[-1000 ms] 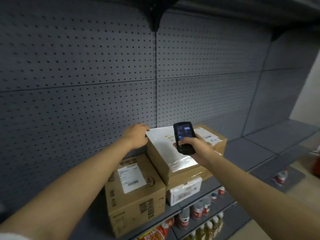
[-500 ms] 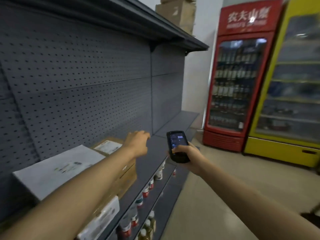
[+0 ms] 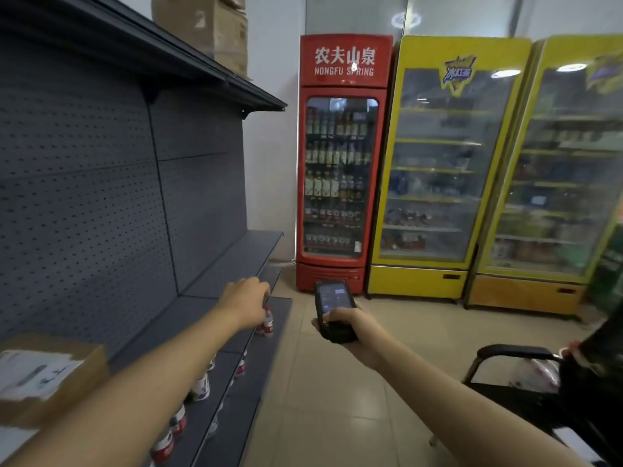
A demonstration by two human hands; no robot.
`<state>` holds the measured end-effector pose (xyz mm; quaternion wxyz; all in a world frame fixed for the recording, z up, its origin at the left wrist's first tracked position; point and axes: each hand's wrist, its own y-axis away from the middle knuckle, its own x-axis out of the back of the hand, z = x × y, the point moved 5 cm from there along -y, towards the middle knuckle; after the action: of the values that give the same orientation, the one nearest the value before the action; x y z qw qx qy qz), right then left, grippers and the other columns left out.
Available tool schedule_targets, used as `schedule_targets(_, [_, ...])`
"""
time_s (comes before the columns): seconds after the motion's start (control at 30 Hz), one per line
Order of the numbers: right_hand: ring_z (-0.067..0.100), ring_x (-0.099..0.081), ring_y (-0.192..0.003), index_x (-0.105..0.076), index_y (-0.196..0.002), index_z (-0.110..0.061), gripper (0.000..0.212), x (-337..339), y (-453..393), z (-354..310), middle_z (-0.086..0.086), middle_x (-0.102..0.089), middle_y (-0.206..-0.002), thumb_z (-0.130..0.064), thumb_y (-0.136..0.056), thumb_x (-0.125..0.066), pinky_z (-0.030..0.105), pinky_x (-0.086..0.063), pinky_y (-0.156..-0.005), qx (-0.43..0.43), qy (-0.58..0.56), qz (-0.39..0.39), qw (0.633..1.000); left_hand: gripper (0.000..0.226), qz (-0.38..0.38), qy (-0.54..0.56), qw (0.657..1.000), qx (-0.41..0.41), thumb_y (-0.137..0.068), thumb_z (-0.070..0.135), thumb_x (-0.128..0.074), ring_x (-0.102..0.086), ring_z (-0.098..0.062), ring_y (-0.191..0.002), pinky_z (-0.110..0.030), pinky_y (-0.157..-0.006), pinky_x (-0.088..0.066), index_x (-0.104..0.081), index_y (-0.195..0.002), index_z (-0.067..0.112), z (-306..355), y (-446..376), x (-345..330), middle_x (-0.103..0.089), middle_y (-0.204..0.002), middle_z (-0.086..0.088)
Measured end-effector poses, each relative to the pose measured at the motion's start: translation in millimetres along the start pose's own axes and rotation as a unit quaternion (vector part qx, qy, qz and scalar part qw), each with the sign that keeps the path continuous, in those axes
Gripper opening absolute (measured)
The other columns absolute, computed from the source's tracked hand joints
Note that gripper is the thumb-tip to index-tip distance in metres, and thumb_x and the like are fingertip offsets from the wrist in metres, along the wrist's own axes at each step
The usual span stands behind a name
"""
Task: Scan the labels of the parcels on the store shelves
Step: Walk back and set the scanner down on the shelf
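One parcel (image 3: pixel 47 375) sits on the shelf (image 3: pixel 188 318), low at the left. The right hand (image 3: pixel 350 326) grips the scanner (image 3: pixel 333 310); the left hand (image 3: pixel 246 301) hangs loose, holding nothing. Best to turn back and aim the scanner at its label.

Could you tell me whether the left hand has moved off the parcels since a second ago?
Yes: the left hand left the parcel, now farther along the shelf.
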<state>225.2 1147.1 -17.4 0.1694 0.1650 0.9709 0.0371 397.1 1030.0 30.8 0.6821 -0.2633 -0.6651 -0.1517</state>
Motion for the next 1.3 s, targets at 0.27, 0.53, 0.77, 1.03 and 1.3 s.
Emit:
schedule_targets(0.27, [0.04, -0.069, -0.091, -0.053, -0.117, -0.002, 0.042, 7, -61, 7, 0.025, -0.065, -0.103, 0.015, -0.079, -0.057, 0.048, -0.051, -0.093, -0.004, -0.036, 0.024, 0.999, 0.041, -0.035, 0.002, 0.999, -0.031, -0.087, 0.022, -0.061, -0.055, -0.021, -0.117, -0.032, -0.095, -0.043, -0.057, -0.128, 0.021, -16, -75, -32, -0.055, -0.127, -0.001])
schedule_targets(0.53, [0.042, -0.07, -0.09, -0.053, -0.122, -0.002, 0.059, -19, -148, -11, 0.026, -0.064, -0.109, 0.011, -0.065, -0.064, 0.041, -0.059, -0.076, 0.016, -0.057, 0.039, 0.997, 0.039, -0.025, -0.012, 0.998, -0.062, -0.088, 0.02, -0.058, -0.057, -0.02, -0.114, -0.031, -0.092, -0.045, -0.056, -0.127, 0.023, -63, -172, -30, -0.056, -0.124, 0.0])
schedule_targets(0.77, [0.041, -0.07, -0.085, -0.054, -0.119, 0.0, 0.061, -39, -212, -15, 0.025, -0.068, -0.098, 0.009, -0.06, -0.064, 0.04, -0.058, -0.072, 0.018, -0.042, 0.029, 0.999, 0.038, -0.043, -0.003, 0.997, -0.06, -0.087, 0.015, -0.056, -0.057, -0.019, -0.113, -0.029, -0.091, -0.043, -0.058, -0.124, 0.023, -101, -233, -51, -0.056, -0.124, 0.001])
schedule_targets(1.03, [0.041, -0.07, -0.086, -0.056, -0.115, -0.007, 0.052, -30, -291, -25, 0.026, -0.065, -0.105, 0.012, -0.067, -0.063, 0.046, -0.055, -0.083, 0.006, -0.025, 0.033, 0.999, 0.038, -0.045, 0.002, 0.996, -0.076, -0.09, 0.021, -0.055, -0.055, -0.017, -0.12, -0.028, -0.096, -0.042, -0.056, -0.128, 0.024, -110, -313, -83, -0.054, -0.13, 0.002])
schedule_targets(1.3, [0.039, -0.071, -0.085, -0.056, -0.118, -0.006, 0.052, 4, -388, -54, 0.026, -0.066, -0.106, 0.014, -0.07, -0.062, 0.043, -0.056, -0.079, -0.006, -0.009, 0.034, 0.999, 0.034, -0.031, -0.009, 0.998, -0.062, -0.091, 0.018, -0.051, -0.057, -0.018, -0.117, -0.026, -0.091, -0.044, -0.058, -0.124, 0.024, -101, -413, -86, -0.056, -0.126, 0.003])
